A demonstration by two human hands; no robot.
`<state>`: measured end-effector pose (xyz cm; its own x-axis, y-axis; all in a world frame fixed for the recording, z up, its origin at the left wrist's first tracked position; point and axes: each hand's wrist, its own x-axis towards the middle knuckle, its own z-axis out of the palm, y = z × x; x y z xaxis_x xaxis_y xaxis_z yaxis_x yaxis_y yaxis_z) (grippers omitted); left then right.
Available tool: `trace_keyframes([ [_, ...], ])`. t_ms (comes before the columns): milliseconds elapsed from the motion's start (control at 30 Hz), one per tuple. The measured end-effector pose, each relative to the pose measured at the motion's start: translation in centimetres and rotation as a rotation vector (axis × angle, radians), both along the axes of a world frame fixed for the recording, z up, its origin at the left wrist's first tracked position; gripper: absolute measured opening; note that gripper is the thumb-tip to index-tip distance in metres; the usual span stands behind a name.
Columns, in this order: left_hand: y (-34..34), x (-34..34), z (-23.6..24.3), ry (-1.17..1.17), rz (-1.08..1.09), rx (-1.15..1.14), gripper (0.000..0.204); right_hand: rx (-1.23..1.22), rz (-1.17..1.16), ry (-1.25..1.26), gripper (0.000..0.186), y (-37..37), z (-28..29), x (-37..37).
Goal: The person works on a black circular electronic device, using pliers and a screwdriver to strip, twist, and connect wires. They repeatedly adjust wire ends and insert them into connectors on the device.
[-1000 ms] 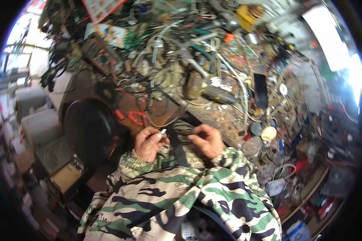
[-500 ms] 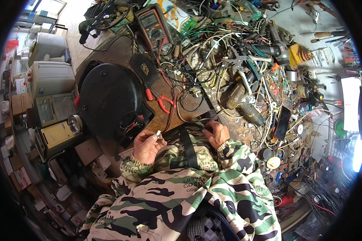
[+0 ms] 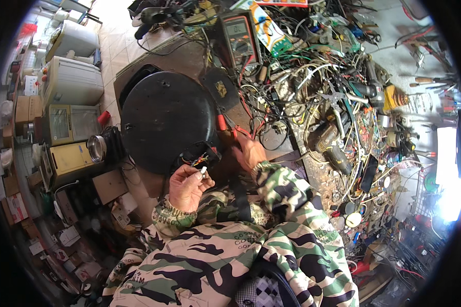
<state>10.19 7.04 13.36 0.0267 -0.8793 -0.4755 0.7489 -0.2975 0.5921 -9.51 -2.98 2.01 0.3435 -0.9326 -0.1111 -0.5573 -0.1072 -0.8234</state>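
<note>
From where I stand, I see a person in a camouflage jacket (image 3: 205,256) sitting close to a crowded bench (image 3: 189,64). The left hand (image 3: 185,188) is in front of the body, and its thumb and fingers are pressed together on a small white piece (image 3: 204,170), which points upward from the fingertips. This piece is too small for me to say exactly what it is.

The right hand (image 3: 249,154) reaches forward over the edge of the bench, to a tool with red handles (image 3: 241,132). The hand is at one handle, but its fingers are partly hidden, so I cannot tell how far they are open, or whether they have hold of the tool.

Beyond the left hand lies a big round black housing (image 3: 169,123). At its near side, just by the left fingertips, coloured wires (image 3: 202,157) come out of a dark opening. Near the housing, on its right side, is a flat black piece (image 3: 220,89), and farther back lies a multimeter (image 3: 239,38) with an orange edge.

To the right, the bench is covered by tangled cables (image 3: 312,77). Among them I notice a power drill (image 3: 333,148), and beside it, a little more to the right, a dark phone (image 3: 369,174).
</note>
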Motion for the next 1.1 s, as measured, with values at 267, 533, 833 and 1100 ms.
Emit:
trace_keyframes([
  [267, 3.3, 6.1, -0.3, -0.069, 0.065, -0.086, 0.008, 0.034, -0.190, 0.319, 0.031, -4.7, -4.9, 7.6],
  [533, 2.4, 7.5, -0.8, -0.110, 0.018, -0.113, 0.007, 0.171, -0.202, 0.472, 0.032, -6.8, -3.5, 8.1],
  [833, -1.7, 2.6, -0.7, -0.041, -0.011, -0.059, 0.005, 0.169, -0.450, -0.040, 0.042, -1.7, 3.7, -0.1],
  [1100, -4.7, -3.7, -0.4, -0.096, -0.050, -0.044, 0.004, -0.174, -0.499, -0.594, 0.034, 11.3, 16.3, -6.2],
])
